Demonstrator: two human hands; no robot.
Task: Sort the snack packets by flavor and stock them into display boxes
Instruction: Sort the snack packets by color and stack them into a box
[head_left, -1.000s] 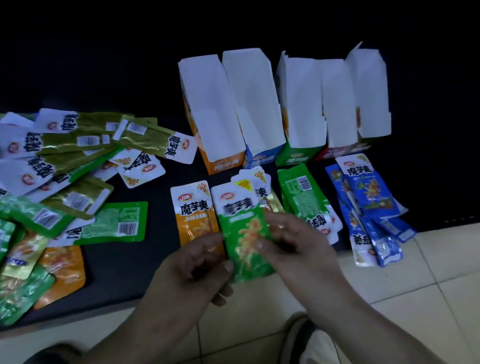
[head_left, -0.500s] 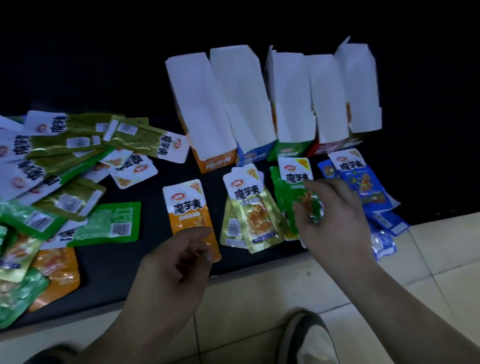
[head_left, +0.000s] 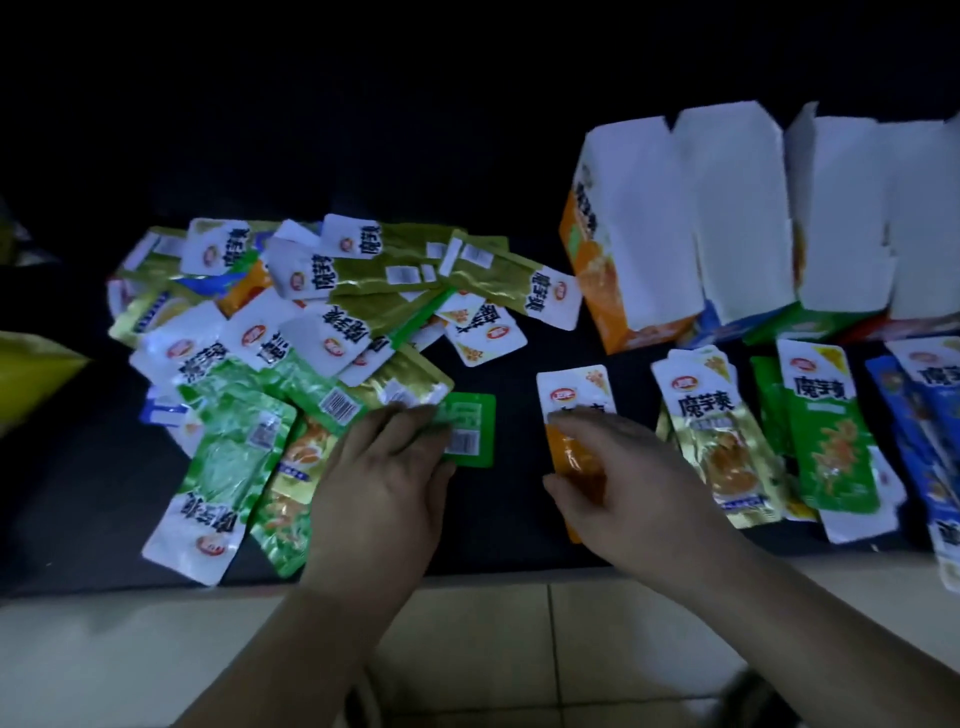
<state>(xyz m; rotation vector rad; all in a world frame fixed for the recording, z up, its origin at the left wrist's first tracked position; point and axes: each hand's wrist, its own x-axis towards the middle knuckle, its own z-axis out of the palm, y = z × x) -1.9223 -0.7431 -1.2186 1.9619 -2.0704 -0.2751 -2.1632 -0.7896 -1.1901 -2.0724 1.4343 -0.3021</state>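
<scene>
Left hand (head_left: 379, 488): fingers (head_left: 410, 423) straight and together, flat on the green packet (head_left: 470, 426)
Right hand (head_left: 639, 483): fingers (head_left: 597, 428) lay across the orange packet (head_left: 571, 387); whether they clamped it could not be told
Orange packet: white top, orange body, on the dark surface (head_left: 519, 509)
Axis: lengthwise away from the person, top toward the display boxes (head_left: 649, 234)

view: single head-worn wide-angle camera | position: sat above the near edge of the dark surface (head_left: 519, 374) | facing: looked forward and steeply down | range: close, the surface filled most of the frame | framing: display boxes (head_left: 649, 223) were cut off at the upper right, tiled floor (head_left: 156, 649) ran along the bottom
</scene>
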